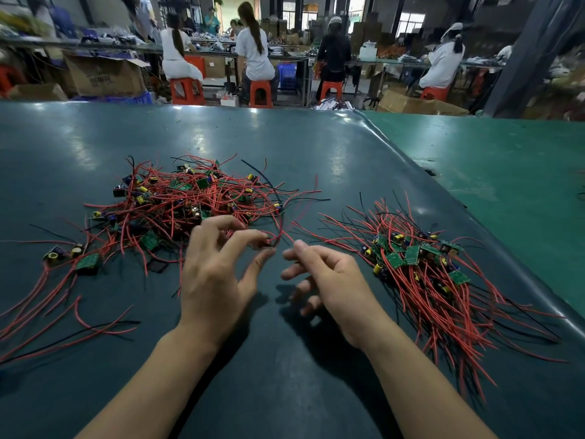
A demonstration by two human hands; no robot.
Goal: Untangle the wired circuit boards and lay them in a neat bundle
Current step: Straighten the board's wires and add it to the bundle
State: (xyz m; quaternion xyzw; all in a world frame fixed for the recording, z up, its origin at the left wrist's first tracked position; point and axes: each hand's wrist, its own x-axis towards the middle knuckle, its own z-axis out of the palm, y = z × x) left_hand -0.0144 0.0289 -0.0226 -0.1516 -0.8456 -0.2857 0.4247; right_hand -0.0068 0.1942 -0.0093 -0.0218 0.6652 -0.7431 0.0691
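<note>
Fingers of the left hand (218,274) pinched a red wire (278,229) beside the tangled pile (177,201); the right hand (326,280) (fingers loosely spread) held nothing near the neat bundle (433,280).

An electronics assembly workshop. Workers on orange stools (260,93) sit at long benches (221,55). Cardboard boxes (104,76) crowd the floor.

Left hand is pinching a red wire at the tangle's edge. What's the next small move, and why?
Probably draw the pinched red wire toward you with the left hand to free its board from the tangled heap of red-wired green boards. The right hand is open and the neat bundle lies beside it.
</note>
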